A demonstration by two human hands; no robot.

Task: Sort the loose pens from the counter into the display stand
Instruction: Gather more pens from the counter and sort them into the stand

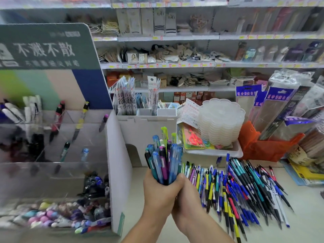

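Display stand (112, 155) at left: tiered clear compartments, five pens standing in the upper and middle tiers, a dense mixed lot in the lowest; exact count not determinable. Centre: left hand (158, 195) and right hand (187, 206) pressed together, both clamped around one upright bundle of pens (164, 160), roughly a dozen. Right: loose pens (245, 188) heaped on the worktop (308, 216), several dozen. Bare worktop lies between stand and heap.

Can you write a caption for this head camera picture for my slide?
Both hands grip a bunch of pens beside the display stand.
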